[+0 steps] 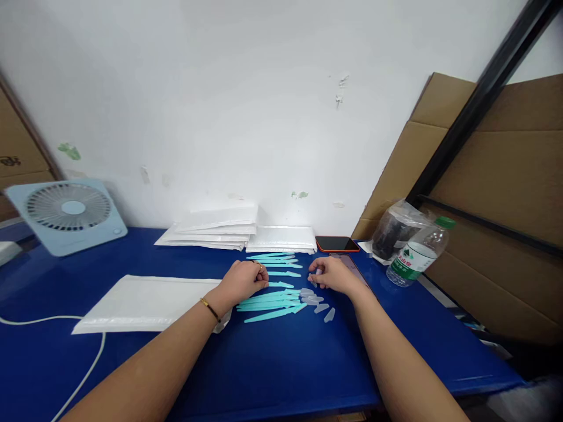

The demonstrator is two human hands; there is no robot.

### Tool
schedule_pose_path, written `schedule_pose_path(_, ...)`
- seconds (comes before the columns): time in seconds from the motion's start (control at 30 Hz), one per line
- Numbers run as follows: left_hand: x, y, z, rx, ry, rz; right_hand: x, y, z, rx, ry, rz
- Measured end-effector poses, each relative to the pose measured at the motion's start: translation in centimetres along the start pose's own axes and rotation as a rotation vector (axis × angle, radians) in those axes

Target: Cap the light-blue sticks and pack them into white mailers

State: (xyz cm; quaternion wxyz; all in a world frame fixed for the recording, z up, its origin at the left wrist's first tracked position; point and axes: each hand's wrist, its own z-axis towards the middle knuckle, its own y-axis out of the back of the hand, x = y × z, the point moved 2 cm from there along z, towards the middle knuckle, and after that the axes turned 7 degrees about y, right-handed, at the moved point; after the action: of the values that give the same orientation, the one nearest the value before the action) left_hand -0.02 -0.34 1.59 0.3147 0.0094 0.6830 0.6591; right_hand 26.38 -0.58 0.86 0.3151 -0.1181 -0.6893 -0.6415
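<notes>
My left hand [246, 282] is closed on the handle end of a turquoise eyebrow razor [281, 285], whose blade end points right. Just across from it, my right hand [332, 274] pinches a small translucent cap [314, 282], apart from the razor. Beyond my hands lies a row of turquoise razors [284, 274], roughly parallel. Nearer to me is a closer bunch of the same razors [268, 302]. Several loose translucent caps [321, 308] are scattered right of that bunch.
A white padded envelope [145, 299] lies left, partly under my left forearm. Stacked envelopes [211, 225] rest against the wall. A phone [338, 244], a plastic bottle [413, 258] and a bagged dark object [391, 234] stand or lie right. A blue fan [73, 208] with a white cable sits left.
</notes>
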Motion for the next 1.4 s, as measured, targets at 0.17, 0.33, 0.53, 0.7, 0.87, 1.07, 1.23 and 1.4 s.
schedule_pose_path(0.17,-0.1,-0.2,-0.1,0.0,0.003,0.007,0.3,0.4,-0.1,0.029,0.192,-0.037)
schedule_pose_path(0.33,0.1,-0.4,0.0,-0.007,0.002,-0.012,0.8,0.5,-0.1,0.073,0.315,-0.053)
schedule_pose_path(0.53,0.1,-0.4,0.1,-0.014,0.005,-0.013,0.7,0.2,0.1,0.075,0.283,-0.013)
schedule_pose_path(0.7,-0.1,-0.4,0.1,-0.032,0.017,0.0,0.7,-0.2,0.2,0.071,0.264,0.025)
schedule_pose_path(0.87,-0.1,-0.7,0.3,-0.065,0.002,-0.002,1.8,-0.9,0.4,0.05,0.297,0.016)
schedule_pose_path(1.07,-0.2,-0.7,0.3,-0.07,-0.006,0.0,2.4,-1.1,0.4,0.03,0.292,0.018)
schedule_pose_path(1.23,-0.2,-0.6,0.3,-0.083,0.002,0.026,2.1,-1.0,0.3,0.042,0.241,0.041)
schedule_pose_path(1.4,-0.3,-1.0,0.7,-0.093,-0.005,0.049,2.6,-2.1,1.0,-0.007,0.285,0.038)
